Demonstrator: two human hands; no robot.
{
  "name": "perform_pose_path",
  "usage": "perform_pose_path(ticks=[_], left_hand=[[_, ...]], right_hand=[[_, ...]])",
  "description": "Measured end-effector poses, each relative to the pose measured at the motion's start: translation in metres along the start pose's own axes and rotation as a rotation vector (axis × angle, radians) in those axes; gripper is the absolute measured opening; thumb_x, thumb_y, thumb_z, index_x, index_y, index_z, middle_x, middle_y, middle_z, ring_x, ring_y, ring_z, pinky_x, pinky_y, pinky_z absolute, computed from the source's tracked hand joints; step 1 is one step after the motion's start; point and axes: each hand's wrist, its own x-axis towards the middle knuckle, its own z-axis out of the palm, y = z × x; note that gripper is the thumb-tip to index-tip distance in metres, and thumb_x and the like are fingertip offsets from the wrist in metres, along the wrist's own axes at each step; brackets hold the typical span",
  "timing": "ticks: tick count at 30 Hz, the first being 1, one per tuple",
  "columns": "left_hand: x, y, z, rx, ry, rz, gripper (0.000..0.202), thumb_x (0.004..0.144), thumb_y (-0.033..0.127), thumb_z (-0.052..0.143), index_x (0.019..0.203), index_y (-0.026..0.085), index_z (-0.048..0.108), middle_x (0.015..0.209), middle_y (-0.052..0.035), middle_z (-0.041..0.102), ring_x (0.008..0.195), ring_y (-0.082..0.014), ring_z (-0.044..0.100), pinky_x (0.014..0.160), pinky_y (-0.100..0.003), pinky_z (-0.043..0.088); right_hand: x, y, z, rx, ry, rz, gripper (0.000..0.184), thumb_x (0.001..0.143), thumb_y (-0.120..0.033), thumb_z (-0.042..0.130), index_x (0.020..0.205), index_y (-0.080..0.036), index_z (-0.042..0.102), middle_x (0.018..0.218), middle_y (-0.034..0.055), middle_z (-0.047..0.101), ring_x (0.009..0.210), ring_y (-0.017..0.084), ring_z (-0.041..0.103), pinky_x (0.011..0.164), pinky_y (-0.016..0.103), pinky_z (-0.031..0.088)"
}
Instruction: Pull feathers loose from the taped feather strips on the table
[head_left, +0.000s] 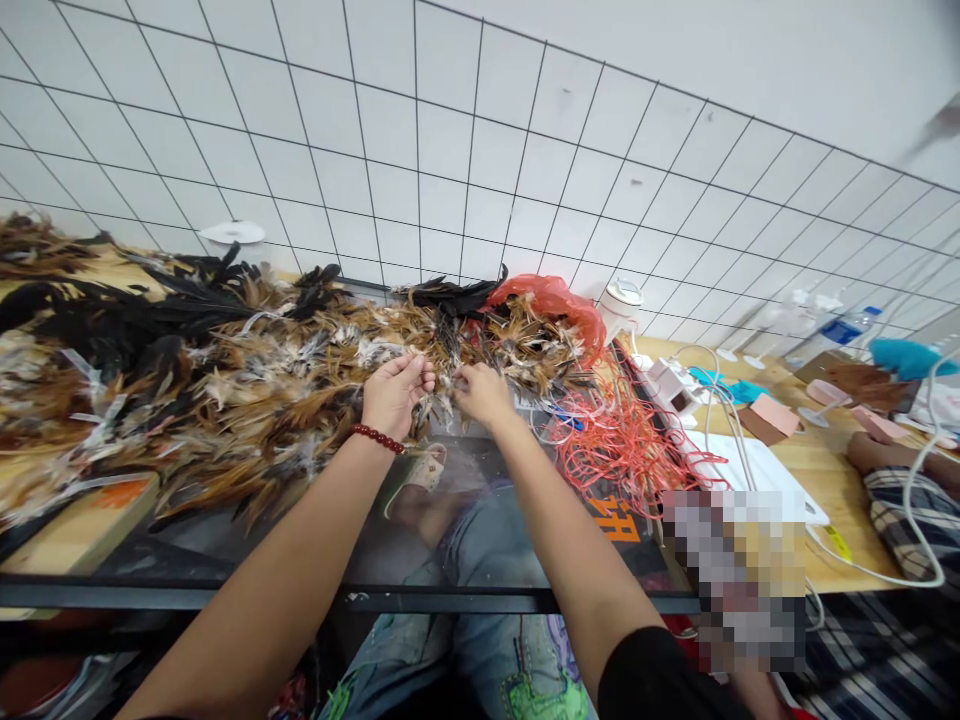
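Note:
A long heap of brown, black and whitish feathers (247, 385) covers the back and left of the dark glossy tabletop (480, 480). At the heap's front edge my left hand (397, 393), a red bead bracelet (377, 437) on its wrist, is closed with thumb and fingertips pinched. Whatever lies in that pinch is too small to make out. Just right of it, my right hand (484, 393) has its fingers closed on feathers at the edge of the heap. Strands of tangled red string (630, 440) lie to the right of my right forearm.
Behind the string sit a red plastic bag (551, 300) and a white lidded container (621, 300). A power strip (664, 385) with cables and a white board (757, 475) are farther right. Another person's arm (870, 455) rests at the right edge. Wire grid (416, 150) stands behind.

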Motion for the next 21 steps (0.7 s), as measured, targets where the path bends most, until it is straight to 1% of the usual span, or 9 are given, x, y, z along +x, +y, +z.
perform_pose_path(ticks=[2,5,7,9,12,14,16,18,21], left_hand=[[-0.001,-0.001,0.001,0.009,0.002,-0.006,0.015,0.069,0.015,0.074,0.077,0.01,0.062,0.067,-0.003,0.064,0.057,-0.0081,0.059,0.056,-0.02,0.049],[-0.002,-0.004,0.001,0.038,-0.006,-0.007,0.015,0.069,0.016,0.074,0.076,0.01,0.062,0.068,-0.0035,0.065,0.056,-0.0081,0.059,0.057,-0.02,0.049],[-0.002,-0.006,0.001,0.076,-0.01,-0.001,0.016,0.068,0.018,0.075,0.076,0.01,0.063,0.068,-0.0039,0.065,0.057,-0.0084,0.059,0.057,-0.021,0.049],[-0.001,-0.009,0.001,0.103,0.005,0.006,0.017,0.066,0.018,0.076,0.075,0.009,0.064,0.069,-0.0048,0.066,0.06,-0.0095,0.062,0.061,-0.022,0.051],[0.0,-0.012,0.001,0.129,0.042,0.014,0.016,0.064,0.015,0.077,0.073,0.009,0.065,0.073,-0.006,0.069,0.069,-0.0112,0.066,0.071,-0.024,0.054],[0.0,-0.013,0.001,0.184,0.041,0.018,0.015,0.063,0.014,0.078,0.07,0.01,0.066,0.073,-0.006,0.069,0.071,-0.0111,0.066,0.072,-0.023,0.054],[0.0,-0.014,0.0,0.277,0.023,0.0,0.015,0.061,0.014,0.079,0.067,0.009,0.066,0.069,-0.0063,0.069,0.066,-0.011,0.066,0.066,-0.021,0.054],[-0.001,-0.014,0.0,0.373,0.006,-0.04,0.017,0.057,0.014,0.081,0.065,0.009,0.067,0.064,-0.0069,0.068,0.057,-0.0115,0.064,0.057,-0.021,0.053],[-0.001,-0.015,-0.001,0.465,-0.024,-0.104,0.021,0.052,0.015,0.084,0.063,0.01,0.067,0.056,-0.0072,0.066,0.046,-0.012,0.059,0.043,-0.021,0.048]], right_hand=[[-0.002,0.003,0.007,0.002,0.009,0.06,0.015,0.082,-0.028,0.06,0.09,-0.024,0.072,0.099,0.0074,0.066,0.094,0.02,0.059,0.08,0.03,0.043],[-0.003,0.013,0.009,0.135,0.085,0.121,0.016,0.084,-0.027,0.057,0.086,-0.022,0.072,0.093,0.0057,0.067,0.088,0.017,0.059,0.079,0.027,0.042],[-0.006,0.02,0.007,0.221,0.13,0.085,0.017,0.086,-0.023,0.054,0.088,-0.021,0.071,0.093,0.0041,0.068,0.088,0.016,0.059,0.08,0.026,0.042],[-0.013,0.023,0.006,0.245,0.161,0.026,0.019,0.088,-0.02,0.05,0.091,-0.021,0.069,0.096,0.0029,0.068,0.091,0.016,0.058,0.083,0.026,0.04],[-0.024,0.021,0.007,0.14,0.191,-0.031,0.02,0.09,-0.021,0.047,0.096,-0.023,0.066,0.101,0.0024,0.068,0.097,0.018,0.056,0.085,0.03,0.036],[-0.031,0.016,0.007,0.024,0.184,-0.082,0.02,0.09,-0.021,0.047,0.099,-0.024,0.065,0.103,0.0034,0.067,0.099,0.02,0.054,0.087,0.033,0.033],[-0.034,0.011,0.007,-0.076,0.167,-0.152,0.021,0.09,-0.021,0.046,0.101,-0.025,0.064,0.103,0.0046,0.066,0.101,0.021,0.051,0.089,0.035,0.03],[-0.036,0.008,0.006,-0.147,0.163,-0.208,0.022,0.091,-0.021,0.045,0.102,-0.025,0.063,0.103,0.0054,0.064,0.102,0.022,0.049,0.091,0.037,0.028],[-0.035,0.006,0.005,-0.201,0.176,-0.23,0.024,0.091,-0.021,0.043,0.104,-0.024,0.062,0.104,0.0066,0.062,0.103,0.023,0.046,0.095,0.038,0.025]])
